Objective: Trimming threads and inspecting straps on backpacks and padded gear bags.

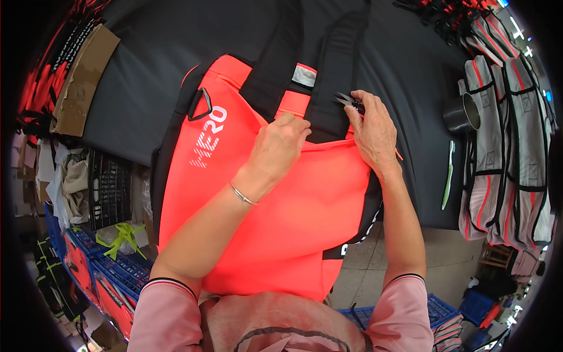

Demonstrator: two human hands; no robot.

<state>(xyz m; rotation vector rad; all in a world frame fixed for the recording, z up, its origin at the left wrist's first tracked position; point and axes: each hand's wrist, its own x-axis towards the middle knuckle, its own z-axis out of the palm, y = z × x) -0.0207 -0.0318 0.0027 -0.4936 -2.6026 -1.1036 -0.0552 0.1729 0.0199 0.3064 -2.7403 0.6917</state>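
A bright coral-red backpack (264,217) with black sides lies before me, partly on the black-covered table and hanging toward my lap. Its black shoulder straps (335,76) stretch away across the table. With fingers pinched together, my left hand (278,144) grips the red fabric tab (293,103) at the bag's upper edge, just below a grey patch. My right hand (375,129) is curled round small thread snips (349,101), whose blades point left and stand apart. Its lower fingers rest near the bag's right upper edge. The palm side of both hands is hidden.
On the right, a dark metal cup (462,112) and a green-and-white toothbrush (448,176) lie beside stacked grey straps (487,135) with red stripes. A cardboard piece (85,82) stands at the left edge. Blue crates (117,267) and a black basket (111,190) sit lower left.
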